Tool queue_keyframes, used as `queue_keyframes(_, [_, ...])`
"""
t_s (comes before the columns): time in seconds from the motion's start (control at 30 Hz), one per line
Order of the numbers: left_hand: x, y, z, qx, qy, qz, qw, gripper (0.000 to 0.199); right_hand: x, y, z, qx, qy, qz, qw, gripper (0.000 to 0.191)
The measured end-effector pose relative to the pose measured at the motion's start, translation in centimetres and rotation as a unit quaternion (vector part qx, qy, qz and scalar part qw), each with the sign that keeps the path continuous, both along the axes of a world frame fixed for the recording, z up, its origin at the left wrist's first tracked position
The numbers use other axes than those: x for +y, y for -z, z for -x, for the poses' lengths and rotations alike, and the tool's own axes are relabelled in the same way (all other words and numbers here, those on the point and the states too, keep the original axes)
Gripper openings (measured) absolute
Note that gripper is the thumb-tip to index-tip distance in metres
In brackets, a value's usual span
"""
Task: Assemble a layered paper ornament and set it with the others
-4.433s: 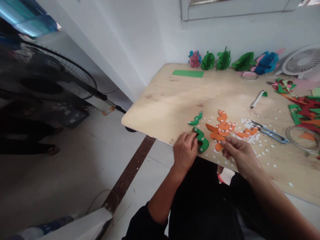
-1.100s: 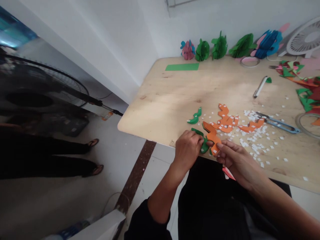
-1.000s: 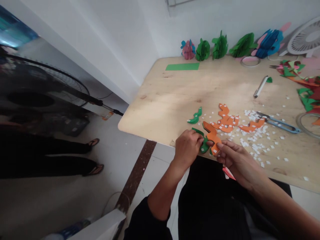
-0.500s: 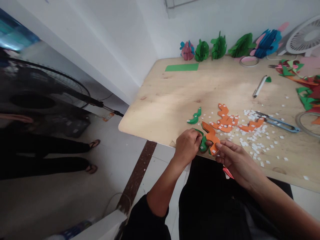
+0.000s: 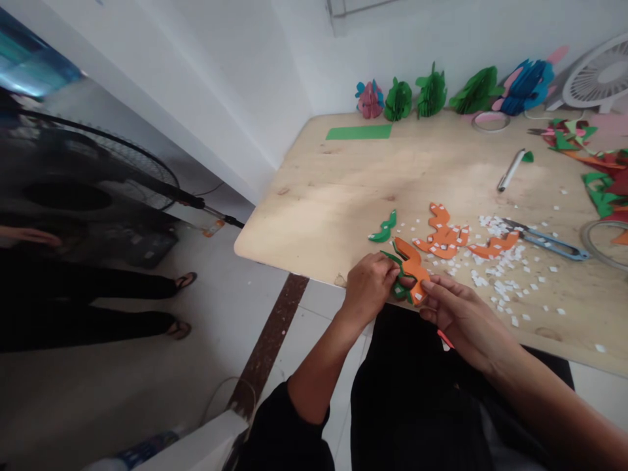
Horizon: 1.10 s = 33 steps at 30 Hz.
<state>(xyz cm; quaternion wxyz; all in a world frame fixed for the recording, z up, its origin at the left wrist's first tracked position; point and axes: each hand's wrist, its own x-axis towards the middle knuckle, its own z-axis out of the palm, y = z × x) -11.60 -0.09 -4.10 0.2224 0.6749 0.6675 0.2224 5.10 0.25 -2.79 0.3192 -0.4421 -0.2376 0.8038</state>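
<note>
Close to the table's front edge, my left hand point(image 5: 370, 282) pinches a green paper cutout point(image 5: 401, 288) with a wavy outline. My right hand point(image 5: 458, 311) grips an orange paper cutout point(image 5: 413, 265) between thumb and fingers. The two cutouts meet and overlap between my hands; whether they are stuck together I cannot tell. Just beyond them lie a small green cutout point(image 5: 384, 227) and several orange cutouts point(image 5: 444, 235) dotted with white squares. Many small white paper squares point(image 5: 505, 288) are scattered to the right. Something pink-red point(image 5: 445, 339) shows below my right hand, partly hidden.
Blue-handled snips point(image 5: 552, 243), a white pen point(image 5: 511, 170) and tape rolls point(image 5: 490, 122) lie on the table point(image 5: 314, 209). Folded paper figures point(image 5: 432, 91) and a small white fan point(image 5: 601, 75) stand along the wall. Paper scraps point(image 5: 601, 186) fill the right side. Another person's legs point(image 5: 122, 288) are at left.
The orange cutout has turned slightly, and the green one beside it shows a different edge. My hands have barely shifted. The other person's hand at left has moved a little.
</note>
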Motion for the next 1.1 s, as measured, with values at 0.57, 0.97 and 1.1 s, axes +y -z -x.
queue_keyframes(0.57, [0.5,-0.36,0.25,-0.074,-0.018,0.039,0.996,0.015,-0.25,1.04,-0.25,0.007,0.011,0.022,1.0,0.015])
queue_keyframes(0.97, [0.26,-0.41,0.89,-0.109,0.005,0.037,0.993,0.013,-0.28,0.64,-0.22,0.01,0.016,0.028,0.999,0.016])
queue_keyframes(1.1, [0.17,-0.68,0.64,-0.068,0.013,0.042,0.997,0.01,-0.29,0.43,-0.12,0.01,0.026,0.031,0.999,0.018])
